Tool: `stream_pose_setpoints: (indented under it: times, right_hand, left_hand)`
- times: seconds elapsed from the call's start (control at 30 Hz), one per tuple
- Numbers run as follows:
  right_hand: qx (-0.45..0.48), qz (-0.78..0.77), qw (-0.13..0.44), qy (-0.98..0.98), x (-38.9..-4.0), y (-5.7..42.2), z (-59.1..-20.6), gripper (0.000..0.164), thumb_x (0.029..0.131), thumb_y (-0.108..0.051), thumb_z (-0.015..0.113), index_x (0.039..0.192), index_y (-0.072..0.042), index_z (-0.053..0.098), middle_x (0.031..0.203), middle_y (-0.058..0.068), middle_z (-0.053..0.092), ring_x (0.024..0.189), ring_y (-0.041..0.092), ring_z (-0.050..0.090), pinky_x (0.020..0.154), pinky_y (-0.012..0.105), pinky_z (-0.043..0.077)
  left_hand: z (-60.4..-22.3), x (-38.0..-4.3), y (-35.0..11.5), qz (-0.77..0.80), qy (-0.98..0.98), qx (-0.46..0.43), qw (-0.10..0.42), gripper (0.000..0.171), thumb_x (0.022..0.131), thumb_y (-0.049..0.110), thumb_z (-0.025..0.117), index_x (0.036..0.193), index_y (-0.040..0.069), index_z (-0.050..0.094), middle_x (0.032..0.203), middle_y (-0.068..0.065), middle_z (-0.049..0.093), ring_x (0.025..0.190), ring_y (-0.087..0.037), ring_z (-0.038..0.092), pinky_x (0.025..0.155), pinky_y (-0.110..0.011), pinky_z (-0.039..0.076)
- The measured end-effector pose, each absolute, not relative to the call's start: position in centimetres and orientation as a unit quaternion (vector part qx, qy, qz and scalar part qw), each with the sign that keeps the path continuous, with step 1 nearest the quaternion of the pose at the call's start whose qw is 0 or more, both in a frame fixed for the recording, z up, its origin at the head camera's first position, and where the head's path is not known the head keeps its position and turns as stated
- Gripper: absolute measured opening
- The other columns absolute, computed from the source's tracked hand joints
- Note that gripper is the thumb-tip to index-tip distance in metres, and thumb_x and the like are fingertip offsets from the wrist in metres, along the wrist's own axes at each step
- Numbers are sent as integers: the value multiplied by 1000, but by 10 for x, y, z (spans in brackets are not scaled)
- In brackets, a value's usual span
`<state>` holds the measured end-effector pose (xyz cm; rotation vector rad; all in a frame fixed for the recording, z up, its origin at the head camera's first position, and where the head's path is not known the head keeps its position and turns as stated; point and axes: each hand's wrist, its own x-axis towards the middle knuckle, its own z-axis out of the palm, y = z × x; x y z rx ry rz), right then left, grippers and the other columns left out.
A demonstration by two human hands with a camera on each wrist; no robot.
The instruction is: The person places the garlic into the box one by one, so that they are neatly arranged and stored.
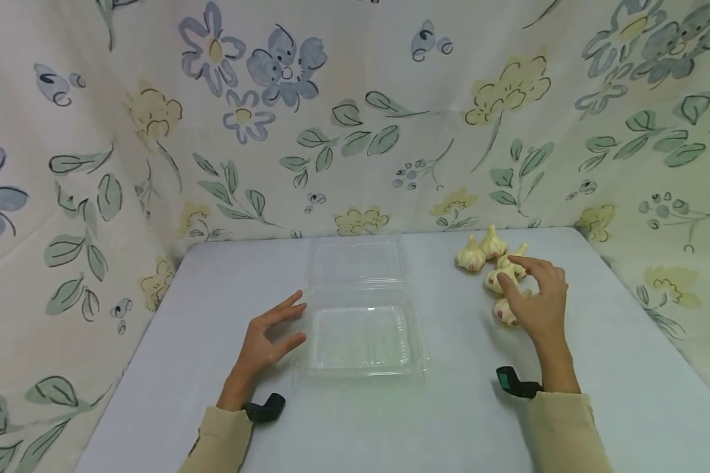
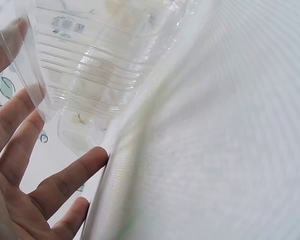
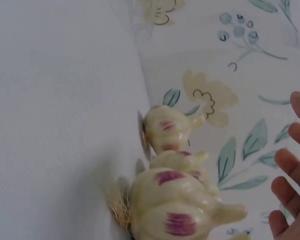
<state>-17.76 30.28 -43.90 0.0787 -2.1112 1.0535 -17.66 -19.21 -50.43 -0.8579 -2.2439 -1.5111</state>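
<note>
A clear plastic clamshell box [image 1: 361,338] lies unfolded in the middle of the table, its lid [image 1: 357,261] laid back towards the curtain. My left hand [image 1: 264,338] is at the box's left edge with fingers spread; in the left wrist view some fingertips [image 2: 32,92] show at the clear rim, and I cannot tell whether they press it. Several garlic bulbs [image 1: 470,256] with purple marks stand in a loose cluster at the right. Over the nearer bulbs [image 1: 505,312] hovers my right hand [image 1: 538,299], thumb and fingers apart. The right wrist view shows its fingers [image 3: 292,162] apart from the bulbs [image 3: 165,205].
A white cloth covers the table [image 1: 449,420]. Behind it and along both sides hangs a flowered curtain [image 1: 355,184]. Each wrist wears a black camera mount, one on the left [image 1: 265,408] and one on the right [image 1: 517,384].
</note>
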Motion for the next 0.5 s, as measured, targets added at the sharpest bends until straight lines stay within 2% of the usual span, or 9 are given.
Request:
stream_pose_setpoints:
  times: [0.1, 0.27, 0.5]
  right_hand:
    - [7, 406, 385, -829, -176, 312, -438, 34, 82, -4, 80, 115, -2, 74, 115, 24, 69, 97, -5, 40, 87, 30, 20]
    - [-38, 413, 372, -830, -172, 327, -440, 35, 85, -7, 78, 120, -4, 73, 124, 20, 67, 101, -9, 36, 88, 28, 16]
    - [-130, 434, 317, -833, -163, 354, -454, 39, 92, -18, 74, 130, -14, 69, 138, -1, 59, 108, -11, 32, 88, 28, 26]
  left_hand:
    - [-504, -176, -193, -524, -785, -295, 149, 52, 79, 1, 83, 129, 4, 69, 149, -18, 56, 130, -6, 61, 113, -16, 36]
    - [-503, -175, -194, -522, -788, -291, 146, 53, 79, 1, 83, 130, 7, 70, 150, -16, 56, 122, -2, 64, 110, -16, 38]
    - [-503, -174, -193, -523, -786, -295, 146, 51, 81, 2, 82, 130, 3, 69, 150, -18, 56, 113, -21, 71, 106, -17, 42]
